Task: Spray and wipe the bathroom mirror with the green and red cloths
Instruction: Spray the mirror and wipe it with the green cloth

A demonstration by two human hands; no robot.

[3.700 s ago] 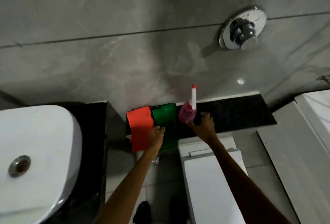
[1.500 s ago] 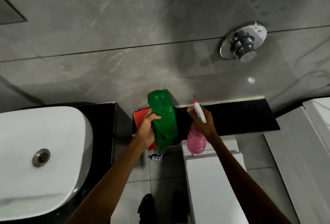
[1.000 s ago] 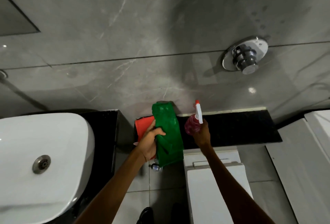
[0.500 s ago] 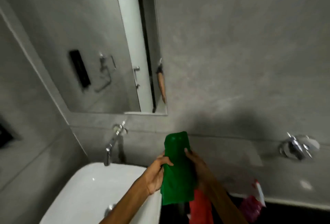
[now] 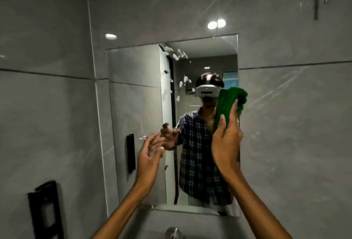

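Mirror [image 5: 137, 116] glass hangs on the grey wall directly ahead of my fingertips, with white foamy blobs [image 5: 176, 54] clinging near its top edge and a few more scattered lower down toward the middle. My right hand [image 5: 226, 141] has its fingers clamped around the green cloth [image 5: 228, 103], which bunches up above my fingertips and sits close to the mirror's right edge; whether it touches the glass yet, I cannot tell. My left hand [image 5: 150, 154] is empty, its fingers spread and loosely curled, held just in front of the lower middle of the glass. I see neither the red cloth nor the spray bottle.

I judge the cloth to be light, soft and limp: it will flop and fold over my knuckles unless I gather it into a pad. The best hold is around the wad's middle, palm flat behind it, so that pressure spreads evenly. The glass is rigid, slick where wet, and fragile, so I would press firmly but without leaning. The foam sits above and left of my right fingertips.
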